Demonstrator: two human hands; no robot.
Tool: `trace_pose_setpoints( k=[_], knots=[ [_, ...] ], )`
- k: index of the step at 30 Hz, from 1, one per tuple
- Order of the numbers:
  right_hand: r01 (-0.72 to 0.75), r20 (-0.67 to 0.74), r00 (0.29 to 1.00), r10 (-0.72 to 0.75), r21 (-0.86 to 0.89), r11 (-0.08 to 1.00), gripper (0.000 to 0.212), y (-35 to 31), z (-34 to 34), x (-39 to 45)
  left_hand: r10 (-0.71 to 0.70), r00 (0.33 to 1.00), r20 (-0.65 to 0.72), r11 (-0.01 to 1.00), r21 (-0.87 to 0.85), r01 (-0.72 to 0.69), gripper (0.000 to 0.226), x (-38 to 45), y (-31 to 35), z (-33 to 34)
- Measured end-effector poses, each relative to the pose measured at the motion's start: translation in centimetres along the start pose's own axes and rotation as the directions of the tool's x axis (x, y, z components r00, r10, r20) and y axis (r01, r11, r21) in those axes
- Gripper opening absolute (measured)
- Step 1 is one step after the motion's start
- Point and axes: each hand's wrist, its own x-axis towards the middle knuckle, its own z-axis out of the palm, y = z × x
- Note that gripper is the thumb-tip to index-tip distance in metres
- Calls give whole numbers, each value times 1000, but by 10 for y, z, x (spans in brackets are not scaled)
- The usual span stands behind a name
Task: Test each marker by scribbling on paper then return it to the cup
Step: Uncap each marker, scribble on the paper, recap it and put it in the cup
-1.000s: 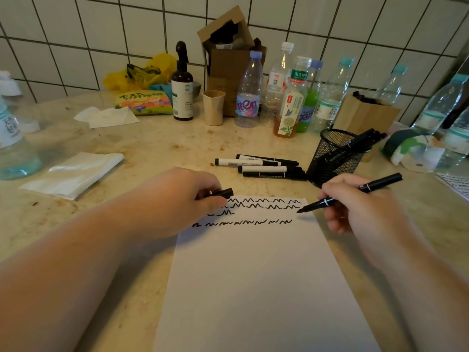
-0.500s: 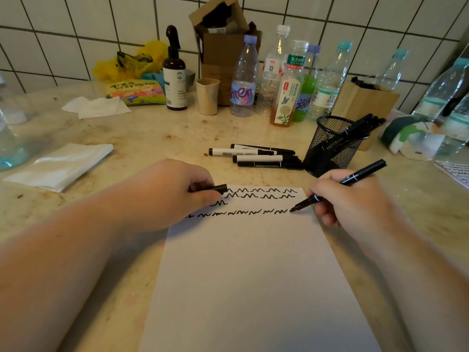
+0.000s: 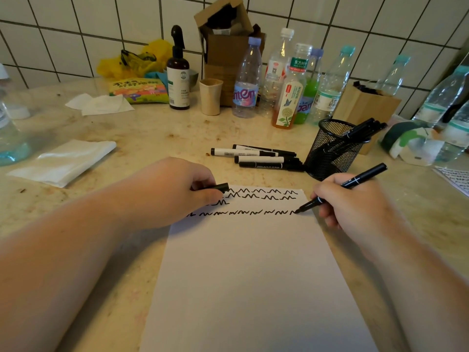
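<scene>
A white sheet of paper (image 3: pixel 253 275) lies on the counter with rows of black scribbles across its top. My right hand (image 3: pixel 355 207) grips a black marker (image 3: pixel 355 181); its tip touches the paper at the right end of the lowest scribble row. My left hand (image 3: pixel 172 191) rests on the paper's top left corner and holds the black marker cap (image 3: pixel 221 187). A black mesh cup (image 3: pixel 332 148) behind the paper holds several black markers. Several more markers (image 3: pixel 256 157) lie on the counter to the left of the cup.
Several plastic bottles (image 3: pixel 247 80) stand along the tiled wall beside a brown spray bottle (image 3: pixel 179 74), a beige cup (image 3: pixel 210 96) and cardboard boxes (image 3: pixel 365 107). Folded tissues (image 3: pixel 63 161) lie at the left. Another scribbled sheet (image 3: pixel 454 177) shows at the right edge.
My right hand lowered the marker's tip onto the paper and added a scribble at the right end of the lowest row. The left hand stayed put.
</scene>
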Motion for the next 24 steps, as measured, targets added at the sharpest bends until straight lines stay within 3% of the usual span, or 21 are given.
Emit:
trace_pose_setpoints(
  k=[10,14,20,24],
  knots=[
    [13,-89,996,-16,-32,999,20,3,-6,4,-7,1000,-2,1000,-23,7,21,-1,1,-1],
    [77,-106,992,-63,137,988,25,0,-7,3,-11,1000,-2,999,-51,11,19,-3,4,-2],
    [79,126,980,-156,470,879,13,-11,-4,-8,48,999,17,998,-45,-47,18,-8,9,-4],
    [-73,333,921,-201,656,752,32,-15,-3,-12,83,997,4,995,-48,-82,19,-10,14,-5]
  ],
)
